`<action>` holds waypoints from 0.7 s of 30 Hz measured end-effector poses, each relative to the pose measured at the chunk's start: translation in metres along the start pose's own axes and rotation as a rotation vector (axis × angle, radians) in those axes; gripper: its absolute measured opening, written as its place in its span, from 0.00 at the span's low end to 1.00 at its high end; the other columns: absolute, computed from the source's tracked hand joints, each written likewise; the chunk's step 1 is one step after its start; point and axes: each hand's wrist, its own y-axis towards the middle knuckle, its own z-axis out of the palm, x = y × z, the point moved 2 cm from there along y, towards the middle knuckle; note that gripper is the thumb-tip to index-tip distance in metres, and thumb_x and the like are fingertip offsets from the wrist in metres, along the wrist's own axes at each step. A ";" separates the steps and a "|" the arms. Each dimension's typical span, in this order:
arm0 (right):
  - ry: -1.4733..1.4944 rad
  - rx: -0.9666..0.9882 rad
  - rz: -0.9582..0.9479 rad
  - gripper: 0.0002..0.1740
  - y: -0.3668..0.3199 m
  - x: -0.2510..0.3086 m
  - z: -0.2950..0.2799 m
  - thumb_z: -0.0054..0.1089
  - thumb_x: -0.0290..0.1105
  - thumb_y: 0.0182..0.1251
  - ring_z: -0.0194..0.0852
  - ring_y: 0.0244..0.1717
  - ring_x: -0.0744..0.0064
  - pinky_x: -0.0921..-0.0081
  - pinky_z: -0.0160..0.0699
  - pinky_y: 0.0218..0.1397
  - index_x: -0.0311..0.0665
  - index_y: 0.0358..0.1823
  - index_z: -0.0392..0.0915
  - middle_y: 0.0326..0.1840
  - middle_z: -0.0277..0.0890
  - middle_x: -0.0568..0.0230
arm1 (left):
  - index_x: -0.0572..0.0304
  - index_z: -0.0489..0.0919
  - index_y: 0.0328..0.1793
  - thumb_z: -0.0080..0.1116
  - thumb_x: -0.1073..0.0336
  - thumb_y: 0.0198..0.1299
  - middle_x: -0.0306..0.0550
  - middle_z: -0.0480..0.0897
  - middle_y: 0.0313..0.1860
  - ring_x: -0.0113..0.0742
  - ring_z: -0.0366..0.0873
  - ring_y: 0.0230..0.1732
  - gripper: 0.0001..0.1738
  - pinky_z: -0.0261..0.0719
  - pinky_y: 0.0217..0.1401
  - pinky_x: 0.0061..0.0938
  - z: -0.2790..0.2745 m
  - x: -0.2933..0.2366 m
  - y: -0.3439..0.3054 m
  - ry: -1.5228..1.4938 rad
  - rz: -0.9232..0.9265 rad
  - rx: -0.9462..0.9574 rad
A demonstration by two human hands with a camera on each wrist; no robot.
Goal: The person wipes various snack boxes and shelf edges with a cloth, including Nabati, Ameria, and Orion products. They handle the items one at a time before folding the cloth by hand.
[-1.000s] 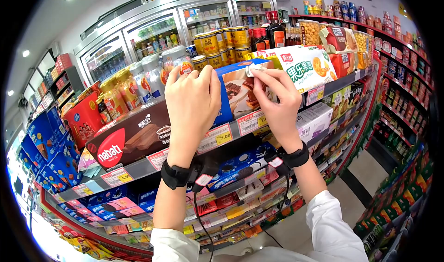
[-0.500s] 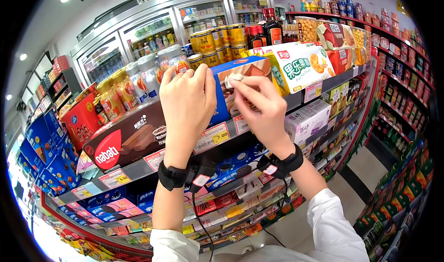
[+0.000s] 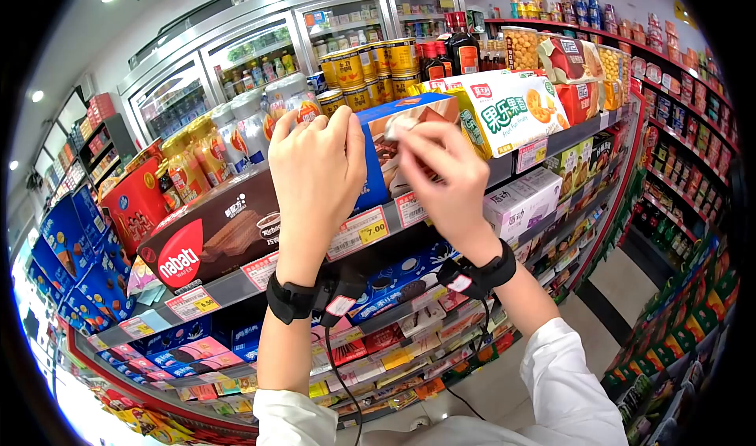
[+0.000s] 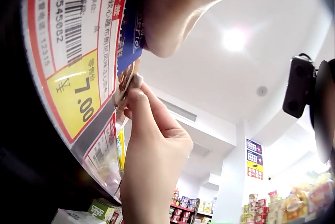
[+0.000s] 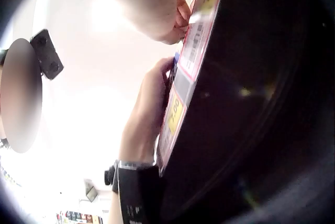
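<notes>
In the head view my left hand [image 3: 319, 166] is at the left end of a blue snack box [image 3: 372, 174] with chocolate pictures, its fingers bent over the box's top edge and their tips hidden. My right hand [image 3: 447, 182] pinches a small crumpled white cloth [image 3: 400, 125] between thumb and fingers against the box's printed front. Those right fingers are motion-blurred. The left wrist view shows the same cloth [image 4: 137, 81] in the fingertips, close to the box front. Behind the hands, part of the box is covered.
A brown nabati wafer box [image 3: 213, 233] stands left of the blue box, a white fruit-biscuit pack [image 3: 520, 115] right of it. Price tags [image 3: 358, 232] line the shelf edge. Bottles [image 3: 465, 52], yellow cans [image 3: 344, 70] and jars [image 3: 291, 99] stand behind. Cables hang from both wrist cameras.
My right hand with the cloth has moved left across the box front, lower at first, then slightly back up. The left hand stays on the box while the head view shifts a little.
</notes>
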 end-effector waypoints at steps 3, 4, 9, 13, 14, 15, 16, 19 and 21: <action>0.045 0.051 0.021 0.16 0.001 0.002 -0.003 0.64 0.17 0.54 0.79 0.39 0.61 0.70 0.78 0.43 0.34 0.46 0.83 0.38 0.78 0.60 | 0.64 0.80 0.33 0.49 0.65 0.67 0.55 0.79 0.21 0.52 0.79 0.27 0.13 0.73 0.57 0.43 0.000 0.000 0.000 0.007 -0.011 0.012; 0.048 0.020 0.099 0.16 0.006 -0.002 -0.007 0.64 0.17 0.54 0.79 0.39 0.63 0.71 0.79 0.42 0.35 0.46 0.83 0.38 0.78 0.61 | 0.64 0.80 0.33 0.49 0.65 0.67 0.55 0.79 0.21 0.52 0.79 0.27 0.13 0.73 0.57 0.44 0.001 -0.001 0.000 0.007 -0.008 0.004; -0.003 0.009 0.009 0.13 0.001 0.004 -0.001 0.65 0.17 0.56 0.81 0.36 0.68 0.75 0.80 0.39 0.34 0.44 0.84 0.38 0.79 0.61 | 0.64 0.79 0.32 0.49 0.65 0.67 0.55 0.80 0.21 0.52 0.79 0.27 0.13 0.73 0.56 0.43 0.000 -0.001 0.000 0.005 -0.011 -0.004; -0.015 -0.023 0.087 0.12 0.008 -0.001 -0.008 0.64 0.17 0.57 0.81 0.35 0.67 0.75 0.80 0.38 0.33 0.43 0.84 0.38 0.79 0.60 | 0.63 0.78 0.31 0.49 0.65 0.67 0.55 0.80 0.21 0.52 0.78 0.27 0.13 0.74 0.55 0.43 -0.001 -0.002 0.000 -0.004 -0.021 0.011; 0.039 -0.043 0.215 0.12 0.013 -0.001 -0.011 0.64 0.18 0.56 0.81 0.35 0.67 0.75 0.79 0.37 0.33 0.43 0.84 0.38 0.79 0.60 | 0.63 0.78 0.30 0.49 0.65 0.67 0.55 0.80 0.21 0.52 0.78 0.27 0.14 0.74 0.55 0.43 0.000 -0.002 0.001 -0.011 -0.019 0.006; 0.104 -0.043 0.290 0.12 0.013 0.001 -0.009 0.65 0.18 0.56 0.81 0.36 0.65 0.74 0.79 0.39 0.33 0.43 0.84 0.38 0.79 0.59 | 0.63 0.78 0.30 0.49 0.65 0.67 0.55 0.80 0.21 0.52 0.78 0.27 0.14 0.74 0.55 0.43 -0.001 -0.001 0.000 -0.015 -0.018 0.001; 0.055 -0.045 0.187 0.13 0.008 0.002 -0.005 0.65 0.18 0.56 0.81 0.37 0.64 0.73 0.79 0.40 0.33 0.43 0.84 0.39 0.79 0.59 | 0.63 0.78 0.30 0.49 0.65 0.67 0.55 0.80 0.21 0.52 0.78 0.27 0.14 0.74 0.54 0.43 -0.001 -0.001 -0.001 -0.013 -0.023 0.009; 0.038 0.029 0.038 0.12 -0.002 0.014 0.003 0.66 0.20 0.55 0.81 0.39 0.61 0.71 0.79 0.43 0.34 0.42 0.84 0.38 0.79 0.59 | 0.63 0.77 0.28 0.50 0.65 0.67 0.55 0.80 0.21 0.52 0.78 0.27 0.14 0.74 0.53 0.42 0.000 -0.001 0.000 -0.012 -0.031 0.016; 0.064 0.035 0.117 0.12 0.003 0.005 -0.002 0.66 0.19 0.55 0.81 0.36 0.62 0.72 0.80 0.42 0.34 0.43 0.84 0.37 0.79 0.60 | 0.63 0.77 0.28 0.50 0.65 0.66 0.54 0.80 0.21 0.52 0.78 0.26 0.14 0.74 0.52 0.41 -0.001 -0.002 -0.001 -0.016 -0.034 0.012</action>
